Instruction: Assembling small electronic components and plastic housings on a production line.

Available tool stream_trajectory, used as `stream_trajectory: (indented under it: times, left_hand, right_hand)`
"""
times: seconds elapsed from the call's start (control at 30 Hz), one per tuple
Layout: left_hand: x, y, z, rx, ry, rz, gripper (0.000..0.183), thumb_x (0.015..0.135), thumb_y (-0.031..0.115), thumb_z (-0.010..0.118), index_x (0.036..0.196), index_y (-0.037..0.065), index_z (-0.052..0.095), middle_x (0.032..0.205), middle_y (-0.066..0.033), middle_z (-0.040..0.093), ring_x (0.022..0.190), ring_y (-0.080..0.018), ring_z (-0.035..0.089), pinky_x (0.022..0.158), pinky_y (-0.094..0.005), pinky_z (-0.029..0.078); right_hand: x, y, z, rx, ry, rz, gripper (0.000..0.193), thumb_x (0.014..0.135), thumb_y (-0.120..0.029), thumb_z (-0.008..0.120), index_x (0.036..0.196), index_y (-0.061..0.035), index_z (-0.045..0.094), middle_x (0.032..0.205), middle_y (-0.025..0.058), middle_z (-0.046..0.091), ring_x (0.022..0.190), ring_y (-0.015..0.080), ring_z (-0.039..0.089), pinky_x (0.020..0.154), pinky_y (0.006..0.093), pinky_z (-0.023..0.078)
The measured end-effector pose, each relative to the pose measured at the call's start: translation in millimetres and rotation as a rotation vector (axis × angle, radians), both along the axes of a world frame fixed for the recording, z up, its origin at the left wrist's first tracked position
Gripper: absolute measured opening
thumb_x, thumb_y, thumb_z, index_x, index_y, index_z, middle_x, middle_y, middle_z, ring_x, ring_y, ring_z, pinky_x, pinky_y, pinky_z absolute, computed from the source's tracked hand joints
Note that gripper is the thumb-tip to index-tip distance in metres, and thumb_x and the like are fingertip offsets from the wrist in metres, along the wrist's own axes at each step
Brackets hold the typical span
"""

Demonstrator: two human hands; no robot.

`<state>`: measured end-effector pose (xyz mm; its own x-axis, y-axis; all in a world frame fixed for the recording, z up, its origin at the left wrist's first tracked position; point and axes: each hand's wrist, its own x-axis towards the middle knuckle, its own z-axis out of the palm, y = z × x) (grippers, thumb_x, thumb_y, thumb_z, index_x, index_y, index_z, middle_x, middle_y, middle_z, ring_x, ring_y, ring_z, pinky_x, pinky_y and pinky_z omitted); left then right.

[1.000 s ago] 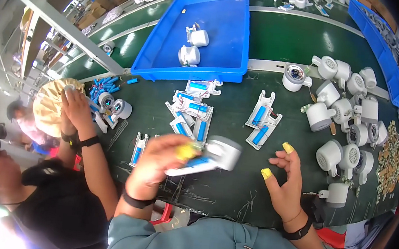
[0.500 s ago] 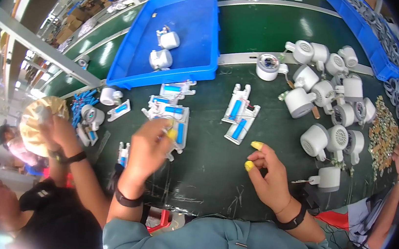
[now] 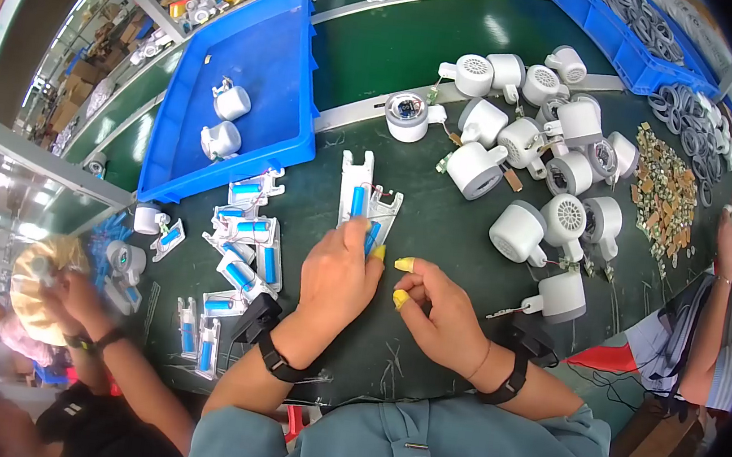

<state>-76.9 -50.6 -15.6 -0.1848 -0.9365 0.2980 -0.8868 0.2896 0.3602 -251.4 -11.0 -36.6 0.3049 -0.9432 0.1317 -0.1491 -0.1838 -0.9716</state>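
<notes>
My left hand (image 3: 338,275) reaches over two white plastic handle shells, each with a blue cylindrical battery, near the middle of the table. Its thumb and fingers close around the lower end of the nearer handle shell (image 3: 388,219); the fingertips are partly hidden. The other handle shell (image 3: 357,172) lies just beside it, at its left. My right hand (image 3: 441,318) hovers close by at the right, holding nothing. Its thumb and forefinger, in yellow finger cots, are apart, while the other fingers curl. More battery-fitted handle shells (image 3: 266,262) lie in a pile left of my left hand.
A blue tray (image 3: 303,147) at the far left holds two white round-headed units. Several similar units (image 3: 519,231) cluster at the right, beside small circuit boards (image 3: 666,195) and grey rings (image 3: 689,130). Co-workers' arms show at both sides. A dark table (image 3: 404,368) lies beneath.
My left hand has gone from the left pile to the two central handle shells and gripped one. More handle shells show in the left pile. The view has shifted; my right hand remains empty.
</notes>
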Motion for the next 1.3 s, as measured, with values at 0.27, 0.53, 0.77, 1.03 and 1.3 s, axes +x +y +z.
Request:
stream_trajectory:
  times: [0.27,0.53,0.77,1.03,1.3]
  left_hand:
    - [43,30,18,0.239,0.162,-0.318,0.038,0.075,-0.001,0.066,0.111,0.002,0.055,0.095,-0.0131,0.063,0.086,-0.0312,0.063,0.075,-0.0372,0.050]
    - [31,35,2,0.130,0.156,0.011,0.035,0.077,0.005,0.070,0.109,-0.001,0.058,0.089,-0.0116,0.062,0.072,-0.0221,0.059,0.065,-0.0320,0.048]
    - [37,28,-1,0.214,0.619,-0.257,0.022,0.082,-0.006,0.062,0.102,-0.002,0.067,0.097,-0.0127,0.066,0.087,-0.0213,0.064,0.073,-0.0270,0.049]
    - [62,42,6,0.745,0.853,-0.353,0.022,0.079,-0.012,0.064,0.099,-0.004,0.068,0.091,-0.0092,0.068,0.078,-0.0116,0.063,0.067,-0.0217,0.048]
    - [60,42,-3,0.887,0.934,-0.392,0.022,0.084,-0.009,0.061,0.104,-0.003,0.067,0.092,-0.0085,0.067,0.079,-0.0130,0.064,0.068,-0.0241,0.052]
  right_hand:
    - [-3,-1,-5,-0.093,0.088,-0.067,0.042,0.085,0.003,0.057,0.125,-0.0009,0.046,0.104,0.0118,0.060,0.076,0.0189,0.064,0.067,0.0295,0.051]
    - [1,-3,-4,-0.114,0.225,0.005,0.039,0.083,0.003,0.059,0.120,-0.0009,0.047,0.105,0.0122,0.060,0.079,0.0219,0.067,0.068,0.0310,0.053]
    - [-8,5,-5,-0.130,0.271,-0.125,0.037,0.083,0.001,0.059,0.119,-0.0015,0.050,0.101,0.0118,0.058,0.079,0.0218,0.066,0.068,0.0311,0.053]
    - [-65,73,43,0.577,-0.208,0.128,0.031,0.098,-0.013,0.052,0.127,-0.0045,0.051,0.095,0.0061,0.064,0.074,0.0137,0.064,0.063,0.0261,0.051]
    - [-85,71,30,0.923,-0.735,-0.392,0.030,0.101,-0.024,0.045,0.122,-0.0033,0.051,0.098,0.0097,0.065,0.078,0.0184,0.065,0.064,0.0279,0.053]
